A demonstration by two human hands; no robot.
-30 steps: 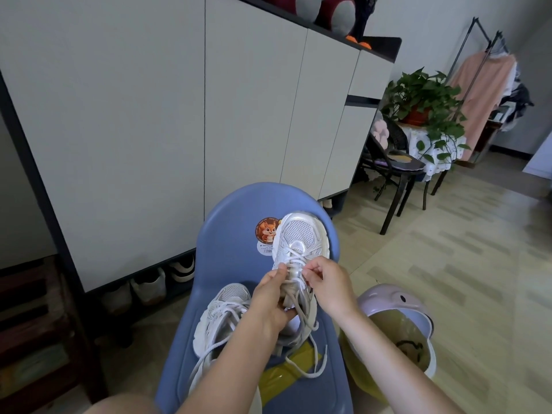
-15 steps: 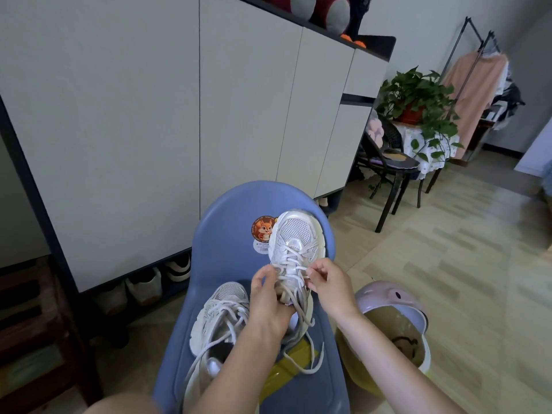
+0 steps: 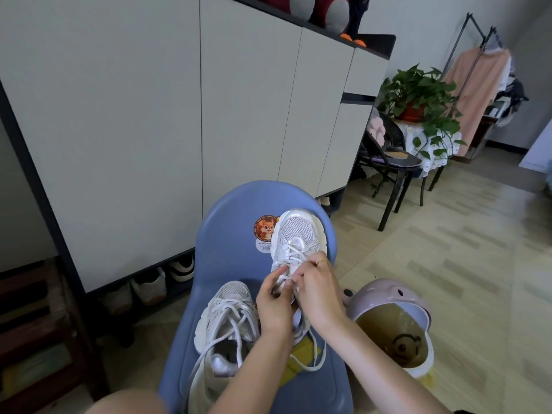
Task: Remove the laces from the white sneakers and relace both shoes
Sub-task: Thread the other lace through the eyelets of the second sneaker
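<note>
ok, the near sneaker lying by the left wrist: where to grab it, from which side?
Judging by its pose, take the near sneaker at the open collar at its heel end, coming from above on its left: it lies on the blue chair, loose laces cover the top, and the left hand blocks its right.

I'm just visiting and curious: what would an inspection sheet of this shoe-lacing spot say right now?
Surface: blue plastic chair, squirrel sticker on it.
Job's things: far sneaker laced near the toe; near sneaker with loose laces.
Clutter: pink bin beside the chair; yellow item under the laces.
Hands: left hand and right hand pinch the far sneaker's lace.
Cables: nothing seen.
Surroundings: white cabinet, potted plant, clothes rack.
</note>
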